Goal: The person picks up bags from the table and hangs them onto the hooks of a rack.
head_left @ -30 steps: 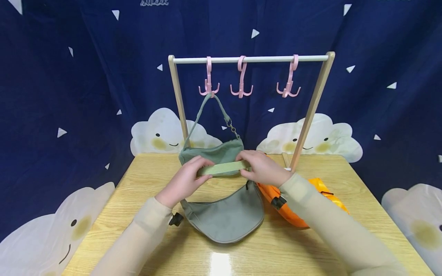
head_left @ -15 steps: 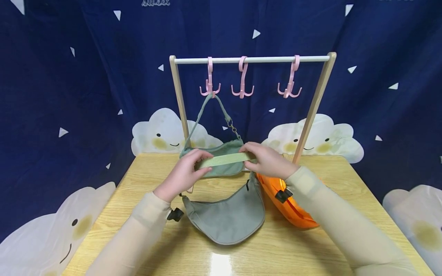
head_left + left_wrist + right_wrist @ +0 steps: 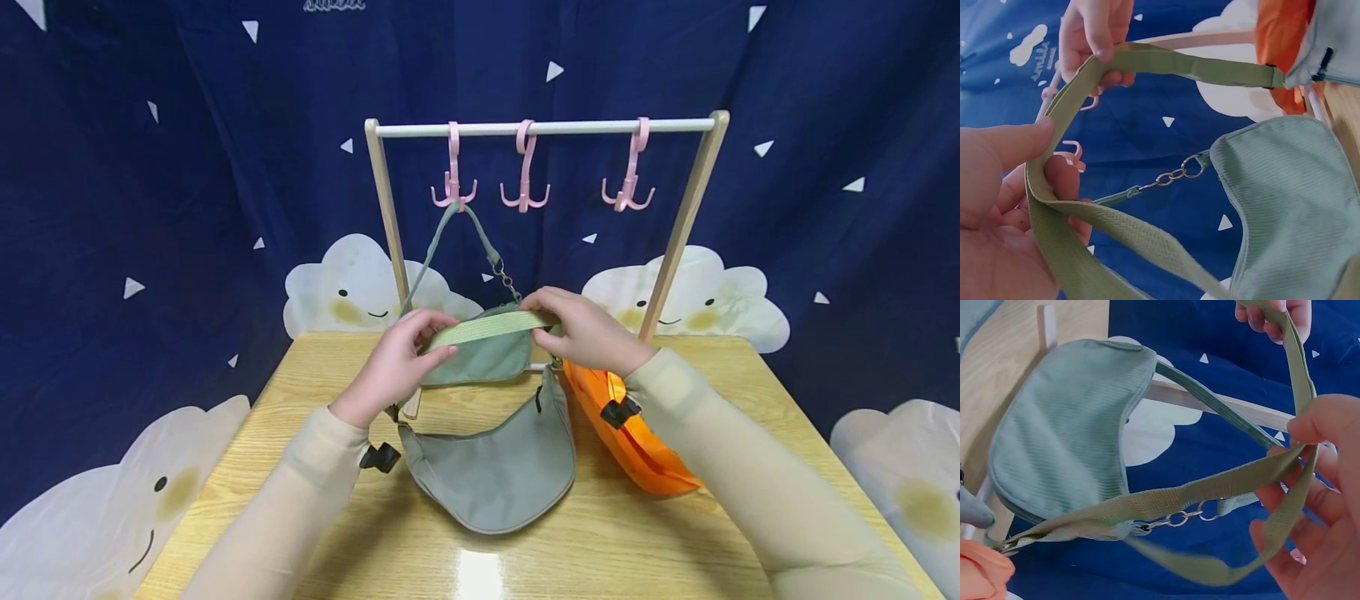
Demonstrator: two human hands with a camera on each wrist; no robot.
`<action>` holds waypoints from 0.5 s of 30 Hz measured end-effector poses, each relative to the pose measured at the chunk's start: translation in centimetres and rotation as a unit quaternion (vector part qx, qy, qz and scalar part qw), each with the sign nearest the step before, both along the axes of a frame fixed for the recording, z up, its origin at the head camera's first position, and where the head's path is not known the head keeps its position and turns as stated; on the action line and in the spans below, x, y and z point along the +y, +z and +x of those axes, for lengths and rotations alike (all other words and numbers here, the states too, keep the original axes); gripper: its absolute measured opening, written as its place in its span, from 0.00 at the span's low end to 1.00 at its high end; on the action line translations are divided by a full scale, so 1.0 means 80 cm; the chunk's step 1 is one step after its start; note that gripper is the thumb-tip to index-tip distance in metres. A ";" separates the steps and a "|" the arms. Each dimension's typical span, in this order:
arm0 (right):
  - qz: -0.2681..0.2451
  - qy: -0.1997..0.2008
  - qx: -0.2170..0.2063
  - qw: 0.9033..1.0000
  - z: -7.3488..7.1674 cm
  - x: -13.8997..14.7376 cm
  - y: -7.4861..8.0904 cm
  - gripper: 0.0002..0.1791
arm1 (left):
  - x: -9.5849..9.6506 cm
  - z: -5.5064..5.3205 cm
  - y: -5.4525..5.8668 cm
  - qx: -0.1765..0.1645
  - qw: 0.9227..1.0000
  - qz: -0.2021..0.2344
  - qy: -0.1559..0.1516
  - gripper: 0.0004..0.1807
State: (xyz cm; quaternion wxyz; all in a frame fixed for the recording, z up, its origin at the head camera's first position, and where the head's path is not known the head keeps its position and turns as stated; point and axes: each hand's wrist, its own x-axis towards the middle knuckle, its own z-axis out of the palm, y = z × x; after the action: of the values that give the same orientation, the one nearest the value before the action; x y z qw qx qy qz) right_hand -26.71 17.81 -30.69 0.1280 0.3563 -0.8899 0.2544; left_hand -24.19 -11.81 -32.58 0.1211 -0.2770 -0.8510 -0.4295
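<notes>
Between my two hands runs a flat olive-green webbing strap (image 3: 483, 327), slightly higher at its right end. My left hand (image 3: 390, 362) pinches its left part between thumb and fingers. The right hand (image 3: 588, 329) grips the other part, thumb below. In both wrist views the strap is looped, with lengths hanging past the fingers. It belongs to a grey crescent-shaped shoulder bag (image 3: 491, 483), which is below the hands and close over the table. Behind the strap, a sage-green corduroy handbag (image 3: 480, 360) hangs from the left pink hook (image 3: 453, 187), partly covered by hands and strap.
A wooden rack with a white rail (image 3: 577, 127) stands at the back of the table (image 3: 315, 367). Two more pink hooks, a middle hook (image 3: 524, 187) and a right hook (image 3: 628, 187), carry no bags. An orange bag (image 3: 637, 458) lies right, partly under my right forearm.
Both hands have lifted the strap higher, the right hand also shifting slightly right. The grey bag's upper right corner has risen a little. My right sleeve now covers more of the orange bag.
</notes>
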 end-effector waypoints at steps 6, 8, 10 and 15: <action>-0.027 0.008 0.016 0.999 0.000 -0.002 0.014 0.13 | 0.000 -0.003 0.009 -0.021 0.999 0.031 0.005 0.17; -0.032 0.007 0.015 0.999 0.000 -0.002 0.019 0.13 | 0.000 -0.004 0.012 -0.029 0.999 0.044 0.004 0.18; -0.035 0.003 0.010 0.999 0.001 -0.003 0.024 0.13 | -0.001 -0.005 0.014 -0.039 0.998 0.056 0.001 0.18; -0.038 -0.001 0.000 0.999 0.004 -0.002 0.032 0.15 | -0.002 -0.007 0.019 -0.060 0.994 0.088 -0.010 0.19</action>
State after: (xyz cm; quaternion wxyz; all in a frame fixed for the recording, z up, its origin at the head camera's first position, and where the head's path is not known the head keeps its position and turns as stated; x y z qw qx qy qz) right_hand -26.39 17.62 -28.12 0.1419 0.3502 -0.8801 0.2875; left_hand -24.74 -11.93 -31.07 0.0894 -0.2473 -0.8130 -0.5195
